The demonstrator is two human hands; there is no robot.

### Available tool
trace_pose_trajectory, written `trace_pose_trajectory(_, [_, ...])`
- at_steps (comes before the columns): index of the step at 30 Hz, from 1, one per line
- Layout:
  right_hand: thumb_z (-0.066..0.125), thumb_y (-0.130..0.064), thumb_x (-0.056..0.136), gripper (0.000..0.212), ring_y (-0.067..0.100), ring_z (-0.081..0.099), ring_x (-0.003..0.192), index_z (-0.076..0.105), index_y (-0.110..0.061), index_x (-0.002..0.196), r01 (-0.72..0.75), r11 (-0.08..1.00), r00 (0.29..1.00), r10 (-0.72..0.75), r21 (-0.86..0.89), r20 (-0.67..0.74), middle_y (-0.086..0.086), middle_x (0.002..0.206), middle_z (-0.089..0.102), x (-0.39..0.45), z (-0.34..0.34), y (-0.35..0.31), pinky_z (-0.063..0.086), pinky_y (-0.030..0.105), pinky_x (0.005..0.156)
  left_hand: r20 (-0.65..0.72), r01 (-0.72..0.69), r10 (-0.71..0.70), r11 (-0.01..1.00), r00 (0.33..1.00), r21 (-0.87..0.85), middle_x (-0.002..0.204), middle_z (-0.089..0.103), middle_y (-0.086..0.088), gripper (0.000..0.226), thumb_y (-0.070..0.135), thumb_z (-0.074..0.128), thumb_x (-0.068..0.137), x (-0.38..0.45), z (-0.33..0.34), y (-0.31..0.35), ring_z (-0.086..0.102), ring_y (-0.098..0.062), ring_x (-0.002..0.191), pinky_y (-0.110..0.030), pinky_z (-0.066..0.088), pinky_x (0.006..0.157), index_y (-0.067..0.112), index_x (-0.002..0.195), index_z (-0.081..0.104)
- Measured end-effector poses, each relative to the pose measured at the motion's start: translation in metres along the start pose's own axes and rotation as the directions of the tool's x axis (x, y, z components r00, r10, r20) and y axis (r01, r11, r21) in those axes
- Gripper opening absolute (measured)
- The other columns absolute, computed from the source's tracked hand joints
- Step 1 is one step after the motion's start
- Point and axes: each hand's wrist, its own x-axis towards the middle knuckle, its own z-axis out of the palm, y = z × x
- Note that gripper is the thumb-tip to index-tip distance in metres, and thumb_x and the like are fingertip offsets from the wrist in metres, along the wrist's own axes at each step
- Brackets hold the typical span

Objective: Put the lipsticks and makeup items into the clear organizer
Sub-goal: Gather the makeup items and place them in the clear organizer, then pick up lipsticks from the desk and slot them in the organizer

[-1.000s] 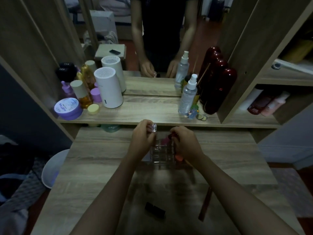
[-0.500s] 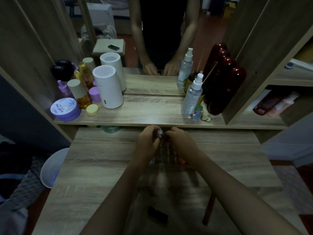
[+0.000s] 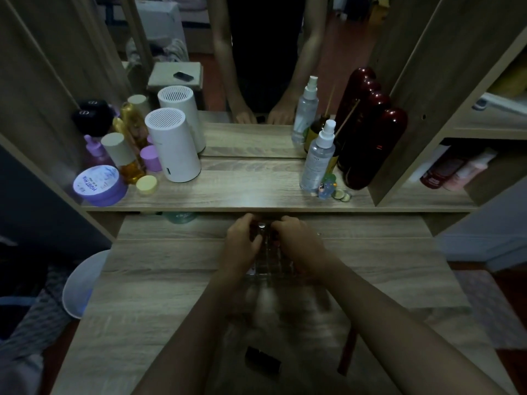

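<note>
The clear organizer (image 3: 266,266) stands mid-desk between my hands, mostly hidden by them. My left hand (image 3: 241,246) curls over its left side, fingers pinching a small silver-capped makeup item (image 3: 261,225) above the compartments. My right hand (image 3: 296,242) is closed over the organizer's right side; what its fingers hold is hidden. A dark lipstick (image 3: 262,360) lies on the desk near me. A dark red pencil-like stick (image 3: 346,354) lies to its right.
A shelf (image 3: 242,195) behind the desk carries a white cylinder (image 3: 174,146), a purple jar (image 3: 99,185), bottles at left, a spray bottle (image 3: 318,158) and dark red bottles (image 3: 370,146) at right. A mirror reflects my arms. A white bin (image 3: 82,283) stands left of the desk.
Both hands have closed in over the organizer's far end. The silver-capped item in my left hand has come down from above the organizer to its top. The view has shifted slightly.
</note>
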Motion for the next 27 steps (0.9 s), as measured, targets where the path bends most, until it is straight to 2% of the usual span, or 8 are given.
trace_pose_trajectory(8, [0.054,-0.017,0.086,0.034,0.030,0.059,0.104,0.059,-0.020,0.119,-0.016,0.999,0.997,0.020,0.043,-0.081,0.010,0.113,0.064,-0.027,-0.029,0.019,0.050,0.042,0.082,-0.018,-0.071,0.072,0.997,0.997,0.034,0.096,0.066,-0.015,0.022,0.003,0.064,0.076,-0.002,0.001,0.002,0.062,-0.027,0.088,-0.033,0.049,0.078,0.005,0.097,0.061])
trace_pose_trajectory(13, [0.056,-0.018,0.088,0.017,0.021,0.060,0.081,0.065,-0.014,0.102,-0.229,0.967,0.930,0.250,0.108,-0.270,0.010,0.098,0.067,-0.100,-0.039,0.073,0.047,0.031,0.067,-0.036,-0.114,0.114,0.993,0.993,0.013,0.099,0.065,-0.015,0.025,0.000,0.065,0.076,-0.004,-0.002,0.006,0.059,-0.018,0.089,-0.019,0.041,0.077,0.004,0.100,0.061])
trace_pose_trajectory(16, [0.056,-0.018,0.090,0.015,0.008,0.050,0.074,0.066,-0.016,0.100,-0.375,0.912,0.893,0.403,0.167,-0.200,0.007,0.095,0.067,-0.150,-0.012,0.090,0.035,0.018,0.061,-0.058,-0.117,0.118,0.993,0.991,0.020,0.102,0.064,-0.014,0.029,0.001,0.065,0.076,-0.007,-0.003,0.007,0.054,-0.011,0.090,-0.013,0.037,0.075,0.006,0.104,0.060])
trace_pose_trajectory(19, [0.058,-0.027,0.088,0.016,0.008,0.056,0.071,0.068,-0.017,0.097,-0.459,0.867,0.871,0.482,0.195,-0.092,0.003,0.090,0.068,-0.182,0.024,0.085,0.038,0.015,0.058,-0.059,-0.090,0.090,0.996,0.994,0.009,0.110,0.060,-0.012,0.034,0.003,0.065,0.077,-0.012,-0.002,0.008,0.052,-0.011,0.095,-0.020,0.041,0.081,0.008,0.111,0.057])
trace_pose_trajectory(21, [0.061,-0.030,0.086,0.016,0.015,0.063,0.072,0.065,-0.016,0.091,-0.497,0.842,0.859,0.512,0.211,-0.017,0.002,0.082,0.068,-0.191,0.040,0.077,0.047,0.022,0.060,-0.079,-0.079,0.078,0.997,0.994,-0.004,0.114,0.057,-0.012,0.038,0.004,0.066,0.077,-0.016,-0.003,0.007,0.055,-0.016,0.098,-0.025,0.044,0.085,0.008,0.114,0.055])
trace_pose_trajectory(23, [0.065,-0.028,0.082,0.016,0.018,0.064,0.076,0.061,-0.014,0.089,-0.528,0.817,0.844,0.536,0.230,0.035,0.001,0.079,0.066,-0.193,0.050,0.072,0.047,0.028,0.064,-0.101,-0.075,0.075,0.997,0.992,0.001,0.118,0.054,-0.012,0.041,0.006,0.066,0.077,-0.020,-0.004,0.007,0.054,-0.016,0.099,-0.018,0.043,0.083,0.009,0.117,0.054])
trace_pose_trajectory(25, [0.069,-0.026,0.078,0.019,0.019,0.063,0.080,0.059,-0.014,0.089,-0.554,0.791,0.823,0.567,0.259,0.029,0.001,0.080,0.064,-0.194,0.054,0.070,0.043,0.026,0.064,-0.113,-0.059,0.059,0.998,0.992,0.006,0.121,0.052,-0.011,0.045,0.008,0.066,0.078,-0.026,-0.006,0.005,0.049,-0.010,0.098,-0.009,0.037,0.076,0.009,0.120,0.051])
trace_pose_trajectory(27, [0.070,-0.021,0.078,0.019,0.019,0.063,0.080,0.057,-0.014,0.090,-0.569,0.776,0.807,0.590,0.272,0.004,0.001,0.080,0.063,-0.193,0.057,0.069,0.043,0.025,0.064,-0.123,-0.038,0.039,0.999,0.992,0.008,0.123,0.052,-0.012,0.046,0.009,0.065,0.080,-0.032,-0.007,0.003,0.047,-0.009,0.101,-0.012,0.037,0.078,0.009,0.123,0.049])
